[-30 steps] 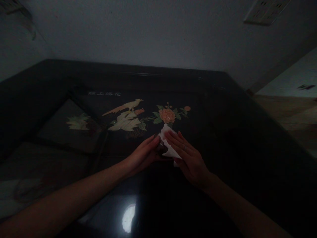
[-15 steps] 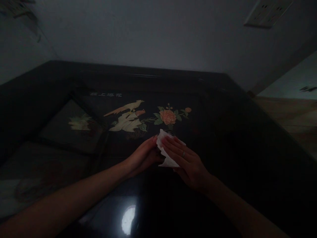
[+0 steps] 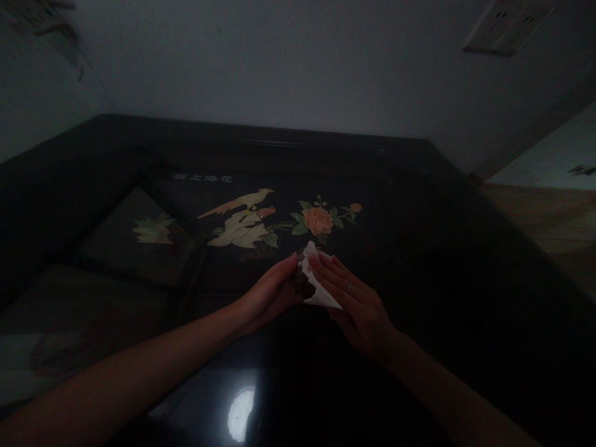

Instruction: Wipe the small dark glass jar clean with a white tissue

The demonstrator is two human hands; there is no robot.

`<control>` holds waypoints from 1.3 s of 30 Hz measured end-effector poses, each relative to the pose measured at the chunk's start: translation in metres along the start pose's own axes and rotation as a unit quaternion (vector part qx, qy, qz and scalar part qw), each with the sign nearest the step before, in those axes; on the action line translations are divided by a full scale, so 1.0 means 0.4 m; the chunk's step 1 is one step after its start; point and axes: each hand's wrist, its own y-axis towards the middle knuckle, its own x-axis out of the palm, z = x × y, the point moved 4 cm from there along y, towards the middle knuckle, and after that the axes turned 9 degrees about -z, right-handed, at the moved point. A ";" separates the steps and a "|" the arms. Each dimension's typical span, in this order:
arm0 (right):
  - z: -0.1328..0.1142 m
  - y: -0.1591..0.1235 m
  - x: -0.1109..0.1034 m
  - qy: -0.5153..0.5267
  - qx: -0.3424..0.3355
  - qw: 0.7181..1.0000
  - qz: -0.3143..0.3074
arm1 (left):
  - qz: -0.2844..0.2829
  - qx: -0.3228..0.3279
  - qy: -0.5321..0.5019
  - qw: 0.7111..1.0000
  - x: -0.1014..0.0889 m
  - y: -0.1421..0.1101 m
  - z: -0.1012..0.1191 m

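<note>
My right hand point(image 3: 361, 304), a ring on one finger, presses a white paper tissue point(image 3: 321, 293) with its fingers laid close together over it. Across from it, my left hand point(image 3: 274, 288) is curled around a small dark object, partly see-through at its top edge, that the tissue and fingers mostly hide; I cannot make out its kind. Both hands meet above the glossy black tabletop point(image 3: 298, 397). Just beyond them, the surface bears an inlaid picture of a bird point(image 3: 246, 200) and an orange flower point(image 3: 318, 220).
The tabletop's far edge meets a pale wall point(image 3: 279, 68). A socket plate point(image 3: 510, 28) is on the wall at upper right. Wooden flooring point(image 3: 549, 214) shows past the right edge. A lamp reflection point(image 3: 241, 413) shines on the near surface. The scene is dim.
The tissue has shifted slightly right and turned with my right hand, baring more of the dark object. My left hand stays closed around it. The view has moved a little.
</note>
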 end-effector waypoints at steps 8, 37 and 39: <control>0.018 -0.003 0.007 -0.006 0.056 0.998 0.037 | 0.006 -0.003 -0.025 1.000 -0.018 -0.003 -0.001; -0.015 0.002 -0.020 -0.021 -0.068 0.995 0.063 | 0.001 -0.003 -0.026 1.000 -0.016 0.005 0.021; -0.013 0.000 -0.024 -0.025 -0.072 0.994 0.077 | -0.003 -0.005 -0.036 0.999 -0.017 0.003 0.023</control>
